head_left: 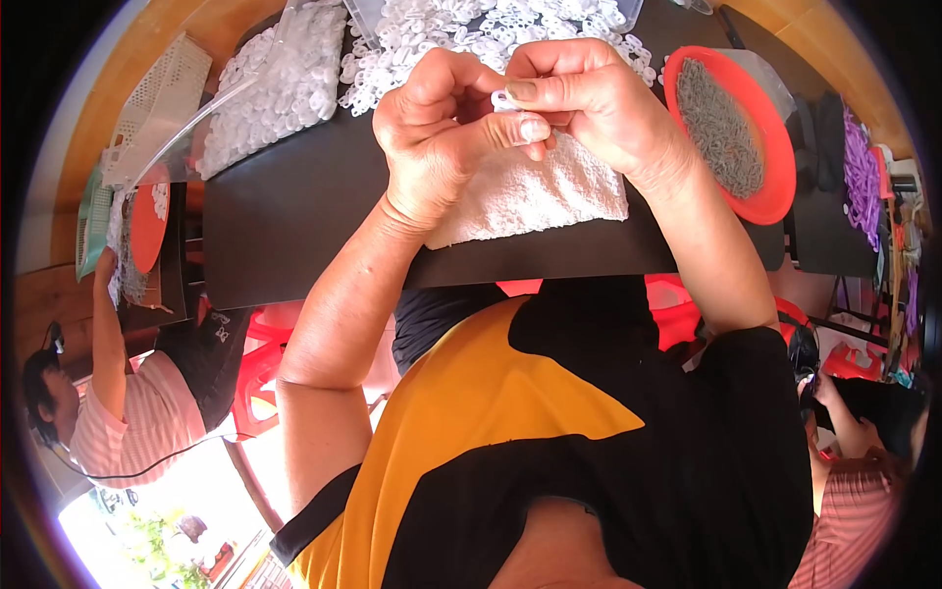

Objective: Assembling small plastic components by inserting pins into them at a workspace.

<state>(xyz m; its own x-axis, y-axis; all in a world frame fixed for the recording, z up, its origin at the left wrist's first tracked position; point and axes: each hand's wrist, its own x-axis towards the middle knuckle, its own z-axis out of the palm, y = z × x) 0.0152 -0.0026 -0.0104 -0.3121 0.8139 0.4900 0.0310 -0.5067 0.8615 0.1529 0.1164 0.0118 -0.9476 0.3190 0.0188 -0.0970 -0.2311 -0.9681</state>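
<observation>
- Black and yellow shirt [491,393] is closest.
- Small white piece [501,101] looks light, hard and smooth, so it may slip; pinching it by the edges seems best.
- It sits at the thumb tips of the left hand [432,128] and right hand [601,103], above a white towel [549,201].
- Both hands pinch it; some fingers are hidden.

My two hands [432,137] [608,110] hold one small white plastic piece [501,101]; the dark table [294,211] carries one white terry towel [549,201], near edge, one round red tray [782,169], toward right edge.
</observation>
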